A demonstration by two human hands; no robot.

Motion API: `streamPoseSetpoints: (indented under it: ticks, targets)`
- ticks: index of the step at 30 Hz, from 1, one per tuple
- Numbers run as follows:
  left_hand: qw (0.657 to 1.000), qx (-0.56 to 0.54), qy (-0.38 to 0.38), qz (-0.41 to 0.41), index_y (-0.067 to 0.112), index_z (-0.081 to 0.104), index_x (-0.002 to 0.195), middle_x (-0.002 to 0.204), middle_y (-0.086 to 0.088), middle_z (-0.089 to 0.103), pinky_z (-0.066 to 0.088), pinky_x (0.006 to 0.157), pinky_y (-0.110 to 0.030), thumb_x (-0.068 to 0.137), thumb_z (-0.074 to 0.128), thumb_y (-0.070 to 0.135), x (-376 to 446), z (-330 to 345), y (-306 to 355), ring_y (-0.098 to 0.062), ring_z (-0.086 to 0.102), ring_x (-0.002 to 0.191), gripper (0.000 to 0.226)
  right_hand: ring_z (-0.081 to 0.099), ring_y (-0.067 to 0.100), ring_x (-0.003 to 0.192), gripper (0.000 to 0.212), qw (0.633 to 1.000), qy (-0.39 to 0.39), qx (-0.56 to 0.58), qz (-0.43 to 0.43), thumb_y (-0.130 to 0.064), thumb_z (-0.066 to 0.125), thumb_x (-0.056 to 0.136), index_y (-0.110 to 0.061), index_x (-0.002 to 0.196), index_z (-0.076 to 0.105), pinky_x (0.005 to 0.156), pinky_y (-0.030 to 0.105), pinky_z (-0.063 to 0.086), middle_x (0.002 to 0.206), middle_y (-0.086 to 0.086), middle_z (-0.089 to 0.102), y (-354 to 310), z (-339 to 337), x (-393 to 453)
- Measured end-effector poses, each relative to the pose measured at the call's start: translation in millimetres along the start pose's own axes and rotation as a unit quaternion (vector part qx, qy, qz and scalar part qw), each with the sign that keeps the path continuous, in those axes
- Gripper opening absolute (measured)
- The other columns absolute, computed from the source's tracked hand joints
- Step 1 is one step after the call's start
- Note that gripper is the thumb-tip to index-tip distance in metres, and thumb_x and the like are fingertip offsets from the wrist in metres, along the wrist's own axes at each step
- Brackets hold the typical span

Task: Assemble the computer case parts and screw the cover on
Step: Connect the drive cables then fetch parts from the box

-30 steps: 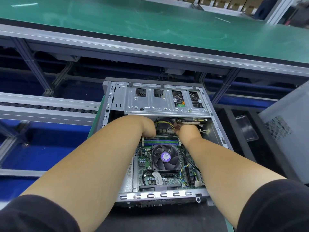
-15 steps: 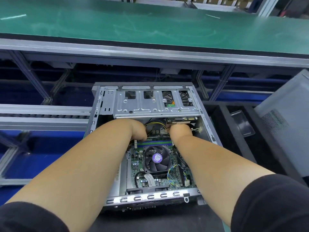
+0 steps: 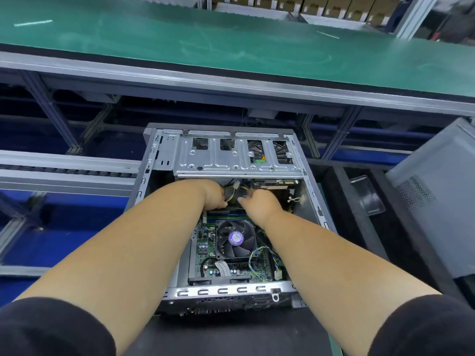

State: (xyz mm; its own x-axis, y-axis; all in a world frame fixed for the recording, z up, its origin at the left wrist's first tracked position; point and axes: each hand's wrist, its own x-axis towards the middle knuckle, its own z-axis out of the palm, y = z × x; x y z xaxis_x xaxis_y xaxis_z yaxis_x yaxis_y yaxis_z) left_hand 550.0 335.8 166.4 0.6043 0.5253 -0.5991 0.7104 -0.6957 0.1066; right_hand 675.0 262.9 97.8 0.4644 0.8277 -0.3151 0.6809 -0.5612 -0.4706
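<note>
An open silver computer case [image 3: 312,191] lies flat in front of me with its side off. Inside are a green motherboard [image 3: 205,249] and a black cooler fan [image 3: 237,238] with a purple label. Both my hands reach deep under the silver drive cage [image 3: 231,158]. My left hand [image 3: 214,195] sits by a yellow-and-black cable bundle [image 3: 232,191] with a white plug. My right hand [image 3: 259,201] is just right of the bundle, fingers pointing into the case. Fingertips of both hands are hidden, so their grip is unclear.
A grey case cover [image 3: 437,191] leans at the right beside a clear plastic tray [image 3: 367,194]. A green conveyor belt [image 3: 231,39] runs across the back above a metal frame. A roller rail [image 3: 64,170] lies at the left. Cardboard boxes [image 3: 321,6] stand far behind.
Both hands stay deep in the case by the cable bundle. The right hand has shifted slightly left toward the cables, and the white plug now shows between the hands.
</note>
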Motion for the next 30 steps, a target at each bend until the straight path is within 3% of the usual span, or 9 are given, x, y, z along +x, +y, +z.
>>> streamPoseSetpoints:
  ticks: [3,7,10,13,16,19,22,26,30]
  targets:
    - [1.0,0.0,0.003,0.006,0.007,0.044,0.139,0.141,-0.012,0.05,0.034,0.1,-0.031,0.105,0.036,0.031,-0.1,-0.2,0.7,-0.027,0.047,0.128,0.042,0.057,0.025,0.092,0.031,0.97,-0.01,0.243,0.021,-0.039,0.064,0.094,-0.009,0.096,0.069,0.081,0.031,0.042,0.092,0.009,0.064,-2.2,7.5,-3.9]
    - [1.0,-0.002,-0.006,0.023,0.005,0.05,0.132,0.136,-0.011,0.052,0.036,0.099,-0.031,0.103,0.045,0.026,1.0,-0.9,2.0,-0.027,0.048,0.125,0.037,0.057,0.021,0.084,0.018,0.933,0.038,0.353,0.053,-0.028,0.077,0.086,-0.012,0.083,0.07,0.078,0.027,0.041,0.081,0.005,0.065,-1.2,15.2,1.1]
    - [1.0,-0.005,-0.006,0.028,0.008,0.055,0.123,0.126,-0.011,0.055,0.038,0.091,-0.029,0.1,0.051,0.023,2.4,-0.3,1.5,-0.025,0.051,0.116,0.028,0.055,0.019,0.077,0.016,0.925,0.068,0.367,0.07,-0.02,0.078,0.084,-0.014,0.073,0.067,0.074,0.025,0.039,0.067,-0.002,0.06,-2.2,18.7,4.6]
    - [1.0,-0.001,-0.002,0.021,0.007,0.054,0.129,0.131,-0.01,0.056,0.041,0.094,-0.032,0.095,0.06,0.028,-0.2,0.0,-0.2,-0.025,0.053,0.118,0.04,0.058,0.021,0.082,0.019,0.934,0.076,0.343,0.073,-0.018,0.078,0.083,-0.015,0.071,0.063,0.077,0.031,0.046,0.079,0.006,0.064,-3.7,19.9,8.1]
    - [1.0,-0.007,-0.002,0.028,0.008,0.056,0.114,0.117,-0.007,0.058,0.041,0.083,-0.03,0.091,0.066,0.03,2.8,1.2,-3.8,-0.022,0.052,0.099,0.034,0.056,0.02,0.079,0.03,0.944,0.083,0.306,0.091,-0.023,0.079,0.082,-0.019,0.063,0.056,0.072,0.027,0.041,0.076,0.006,0.062,-1.1,20.2,12.2]
    - [1.0,-0.003,0.001,0.026,0.007,0.056,0.124,0.124,-0.008,0.059,0.044,0.09,-0.033,0.091,0.066,0.032,4.4,1.6,-4.0,-0.026,0.056,0.112,0.042,0.056,0.018,0.077,0.029,0.933,0.091,0.336,0.094,-0.019,0.079,0.083,-0.021,0.062,0.058,0.072,0.024,0.04,0.071,0.001,0.06,2.0,22.3,17.7]
    - [1.0,0.009,-0.004,0.027,0.008,0.054,0.129,0.128,-0.008,0.058,0.045,0.092,-0.034,0.091,0.066,0.032,5.6,2.1,-3.4,-0.026,0.056,0.113,0.047,0.057,0.017,0.076,0.024,0.916,0.097,0.376,0.1,-0.014,0.08,0.081,-0.02,0.065,0.063,0.071,0.023,0.041,0.073,0.003,0.064,1.9,24.3,19.3]
    - [0.999,0.025,-0.015,0.032,0.008,0.057,0.126,0.12,-0.007,0.059,0.042,0.081,-0.029,0.089,0.069,0.03,8.6,1.3,-3.5,-0.019,0.05,0.094,0.045,0.06,0.019,0.083,0.01,0.881,0.102,0.446,0.117,-0.005,0.08,0.078,-0.008,0.075,0.071,0.079,0.03,0.047,0.082,0.011,0.07,1.5,26.6,18.8]
    - [0.998,0.051,-0.007,0.032,0.009,0.057,0.123,0.12,-0.008,0.062,0.048,0.088,-0.033,0.088,0.07,0.028,16.2,3.2,-2.2,-0.026,0.06,0.107,0.043,0.063,0.023,0.094,0.017,0.875,0.091,0.464,0.099,-0.005,0.077,0.082,0.002,0.098,0.076,0.091,0.036,0.05,0.102,0.019,0.073,2.7,25.5,14.2]
